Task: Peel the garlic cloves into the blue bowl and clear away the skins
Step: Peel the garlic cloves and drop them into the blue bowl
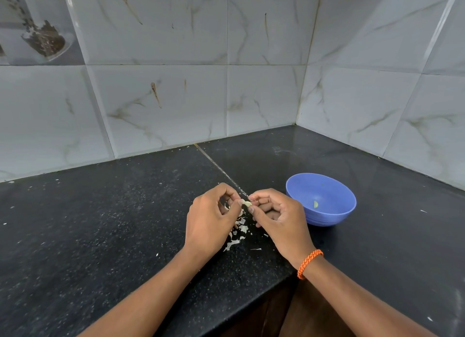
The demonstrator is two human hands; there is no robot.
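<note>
Right now the left hand and right hand pinch one garlic clove between their fingers. Skins litter the counter beneath the fingers; the blue bowl sits just beyond the right fingers.

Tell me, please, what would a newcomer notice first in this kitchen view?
The eye goes first to the two hands meeting over the black counter: the left hand and the right hand pinch a small garlic cloves piece between their fingertips. Next comes the blue bowl just right of them, with one small bit inside. Pale skins lie scattered on the counter under the hands.
</note>
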